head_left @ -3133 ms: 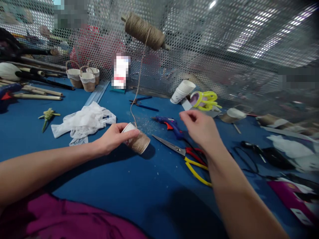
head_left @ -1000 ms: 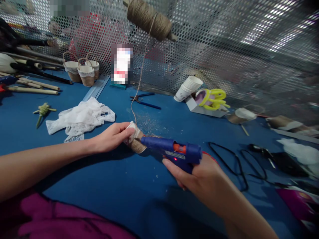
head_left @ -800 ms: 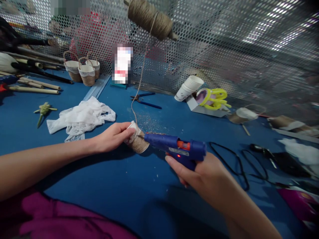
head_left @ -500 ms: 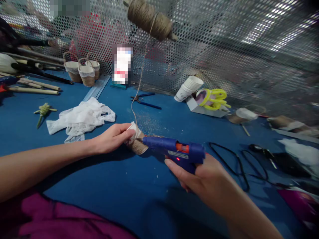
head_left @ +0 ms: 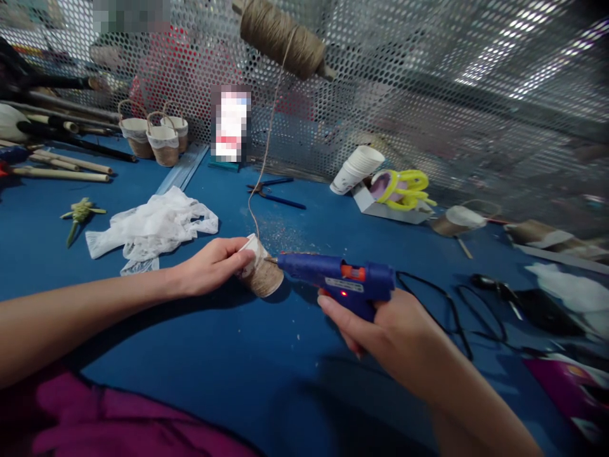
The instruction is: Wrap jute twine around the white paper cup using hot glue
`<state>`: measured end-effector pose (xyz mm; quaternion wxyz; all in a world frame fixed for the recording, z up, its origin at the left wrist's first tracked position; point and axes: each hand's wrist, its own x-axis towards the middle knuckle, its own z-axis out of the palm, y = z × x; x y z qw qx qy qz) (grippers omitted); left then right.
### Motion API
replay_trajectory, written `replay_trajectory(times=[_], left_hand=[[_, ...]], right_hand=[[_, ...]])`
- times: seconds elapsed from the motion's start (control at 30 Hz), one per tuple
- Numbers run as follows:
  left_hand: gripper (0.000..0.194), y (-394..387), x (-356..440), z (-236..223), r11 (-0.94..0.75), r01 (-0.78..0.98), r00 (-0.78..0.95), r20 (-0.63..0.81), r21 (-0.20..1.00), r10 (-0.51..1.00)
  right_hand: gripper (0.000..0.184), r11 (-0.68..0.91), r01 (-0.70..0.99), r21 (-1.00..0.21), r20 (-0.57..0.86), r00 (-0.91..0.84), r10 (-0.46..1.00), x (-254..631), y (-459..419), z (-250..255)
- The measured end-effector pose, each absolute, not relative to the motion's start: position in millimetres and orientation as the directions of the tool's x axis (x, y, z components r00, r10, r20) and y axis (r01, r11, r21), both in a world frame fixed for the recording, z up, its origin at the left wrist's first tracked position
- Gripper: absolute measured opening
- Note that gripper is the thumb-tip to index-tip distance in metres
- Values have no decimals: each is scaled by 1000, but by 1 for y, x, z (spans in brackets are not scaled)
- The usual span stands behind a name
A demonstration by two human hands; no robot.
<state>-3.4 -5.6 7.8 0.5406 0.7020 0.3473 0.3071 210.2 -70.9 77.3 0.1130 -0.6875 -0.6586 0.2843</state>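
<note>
My left hand (head_left: 221,263) grips a paper cup (head_left: 266,276) by its white rim, with the cup tilted and its lower part wrapped in brown twine. A strand of twine (head_left: 270,133) runs from the cup up to a large spool (head_left: 283,41). My right hand (head_left: 375,320) is wrapped round a blue glue gun (head_left: 314,268) with a lit red light. The gun's nozzle points left, at the cup's side near the edge of the wrapping; whether it touches cannot be made out.
White lace (head_left: 157,225) lies bunched at left, beside a small green bundle (head_left: 80,212). Three twine-covered baskets (head_left: 164,146) stand behind. Pliers (head_left: 278,193) lie beyond the cup. Stacked paper cups (head_left: 356,168) and a yellow-handled item (head_left: 404,187) sit back right. A black cable (head_left: 442,298) loops at right.
The glue gun has risen slightly and its nozzle has shifted up along the cup's side. More of the cup's twine wrapping shows. My left hand keeps its hold.
</note>
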Motion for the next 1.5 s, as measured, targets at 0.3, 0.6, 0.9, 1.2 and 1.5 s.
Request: replay_trajectory(times=[0.3, 0.6, 0.9, 1.2, 1.5], left_hand=[[27, -7, -5, 10, -186, 170, 573, 57, 968, 818], [27, -6, -5, 8, -171, 175, 562, 44, 970, 826], [26, -6, -5, 7, -168, 168, 566, 45, 971, 823], [25, -8, -5, 11, -144, 202, 554, 8, 969, 832], [26, -8, -4, 12, -146, 194, 558, 13, 970, 829]], right_hand=[[31, -153, 807, -571, -307, -37, 951, 209, -71, 80], [25, -156, 768, -621, -312, -59, 948, 212, -66, 80], [27, -165, 780, -604, -327, -54, 944, 212, -65, 79], [31, -166, 778, -605, -330, -55, 942, 208, -67, 83], [24, -182, 741, -647, -336, -62, 940, 212, -65, 78]])
